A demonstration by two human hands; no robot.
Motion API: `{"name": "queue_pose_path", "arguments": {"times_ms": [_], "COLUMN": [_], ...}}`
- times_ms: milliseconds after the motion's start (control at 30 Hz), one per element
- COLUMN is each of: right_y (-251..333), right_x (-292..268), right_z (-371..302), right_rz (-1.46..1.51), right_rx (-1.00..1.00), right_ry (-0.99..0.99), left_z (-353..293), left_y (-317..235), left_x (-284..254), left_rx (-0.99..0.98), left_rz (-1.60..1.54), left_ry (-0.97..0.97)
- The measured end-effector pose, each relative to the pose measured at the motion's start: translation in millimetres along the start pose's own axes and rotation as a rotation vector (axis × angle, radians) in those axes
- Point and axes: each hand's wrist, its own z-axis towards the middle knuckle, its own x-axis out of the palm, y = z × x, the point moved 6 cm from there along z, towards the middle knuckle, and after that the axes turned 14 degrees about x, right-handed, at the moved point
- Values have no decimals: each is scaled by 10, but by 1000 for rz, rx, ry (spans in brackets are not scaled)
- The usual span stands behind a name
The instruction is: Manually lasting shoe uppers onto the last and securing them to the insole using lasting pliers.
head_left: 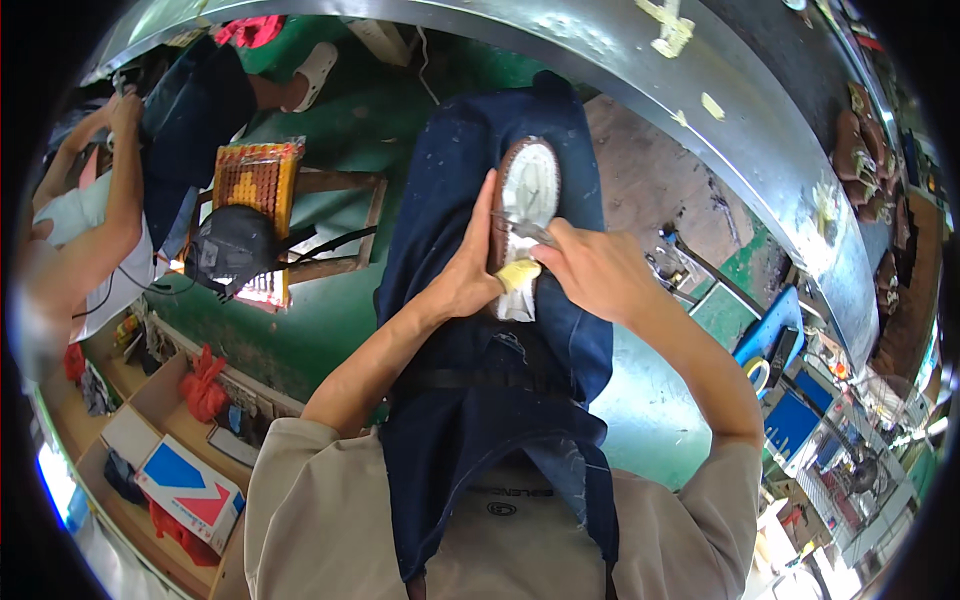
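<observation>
A brown shoe (pixel 535 170) lies sole up across my lap, its toe pointing away from me and its white underside facing up. My left hand (pixel 468 268) grips its left side, fingers along the brown edge, with a yellow wrap (pixel 517 273) around the thumb. In my right hand (pixel 592 262) is a slim grey metal tool (pixel 528 229), its tip over the middle of the sole; its exact kind is hard to make out. Part of the heel end is hidden by my hands. Under the shoe is a dark blue apron (pixel 435 180).
A metal-edged bench (pixel 780 150) curves across the front and right, with brown shoes (pixel 862 150) beyond it. To the left stand a wooden stool (pixel 345 182) with a beaded seat cover (pixel 255 175) and black bag (pixel 232 250), a seated person (pixel 110 210), and a compartmented shelf (pixel 150 395).
</observation>
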Motion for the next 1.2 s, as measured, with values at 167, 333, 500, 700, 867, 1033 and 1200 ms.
{"name": "queue_pose_path", "arguments": {"times_ms": [167, 333, 500, 700, 867, 1033, 1200], "right_y": [56, -105, -193, 73, 239, 106, 21], "right_x": [-50, 6, -150, 159, 555, 299, -408], "right_z": [-26, 61, -17, 11, -85, -303, 19], "right_rz": [126, 326, 877, 766, 1146, 1025, 375], "right_rx": [-22, 294, 478, 516, 485, 537, 85], "right_ry": [-204, 253, 542, 331, 12, 185, -369], "left_z": [21, 80, 168, 151, 274, 334, 347], "left_y": [62, 45, -96, 197, 181, 107, 16], "left_x": [32, -119, -43, -95, -156, -183, -1], "left_rx": [-9, -122, -86, -513, -497, -252, -72], "left_rz": [61, -230, -226, -471, -389, -165, -284], "left_ry": [-23, -39, -103, -355, -337, -241, -114]}}
